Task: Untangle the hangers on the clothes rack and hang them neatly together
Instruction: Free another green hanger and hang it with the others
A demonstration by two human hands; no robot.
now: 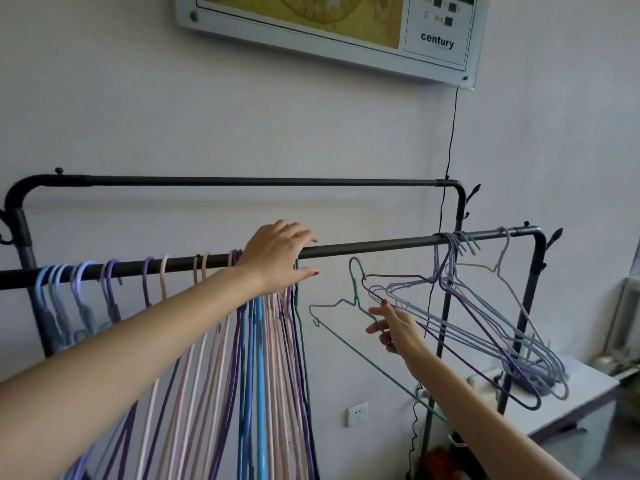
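i see my left hand laid over the near rail of the clothes rack, fingers straight and spread, the thumb stretched out below the bar, resting on the tidy bunch of hangers rather than gripping anything. that bunch is thin coated wire, smooth and slightly glossy, in pale pink, purple and bright blue, packed side by side and falling in long straight lines from the rail. further left a few more hooks sit apart on the same rail, blue and lilac.

my right hand pinches the green hanger just below its neck, thumb and fingers closed on the thin wire. its hook is up in the air, below the rail and not on it, and its long bottom bar slopes down toward my forearm. beside it, the tangled cluster of lilac and light blue wire hangers droops from hooks near the right end of the rail, triangles overlapping and tilted; a purple hook from it lies just beside the green hook, and i cannot tell whether they are linked.

the rack is dark matte metal tubing with rounded corners, a second rail behind and higher. behind it is a plain pale wall, a glossy framed board above with a thin black cable hanging down, a white socket low down, and a grey tabletop at right.
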